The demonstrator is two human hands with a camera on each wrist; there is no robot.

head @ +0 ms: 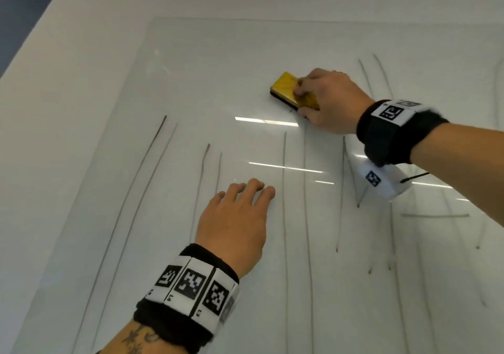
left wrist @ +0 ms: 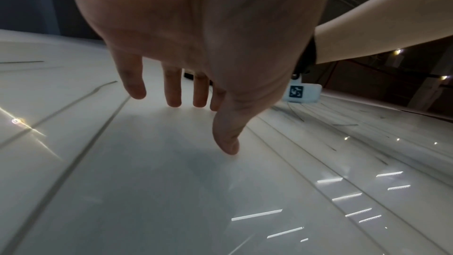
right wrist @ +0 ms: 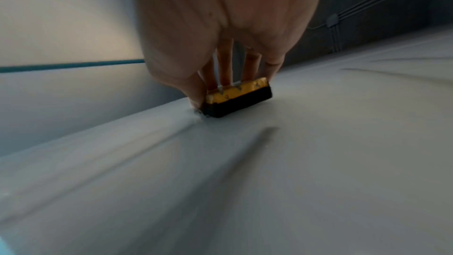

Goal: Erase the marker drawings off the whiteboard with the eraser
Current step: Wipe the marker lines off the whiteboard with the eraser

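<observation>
A glossy whiteboard [head: 191, 61] lies flat, crossed by long dark marker lines [head: 283, 203] over its near and right parts. My right hand [head: 324, 97] grips a yellow eraser [head: 286, 86] with a black felt base and presses it flat on the board near the far middle. In the right wrist view the eraser [right wrist: 235, 94] sits under my fingers [right wrist: 225, 65], thumb at its side. My left hand [head: 234, 217] rests on the board with straight, spread fingers, nearer to me. The left wrist view shows that left hand [left wrist: 196, 92] with its fingertips down on the whiteboard [left wrist: 171, 191].
The board lies on a white table [head: 68, 67] whose left edge [head: 32, 31] runs diagonally at upper left. The far band of the board carries no lines. More marker lines [head: 379, 72] stand at the far right. Ceiling lights glare off the surface.
</observation>
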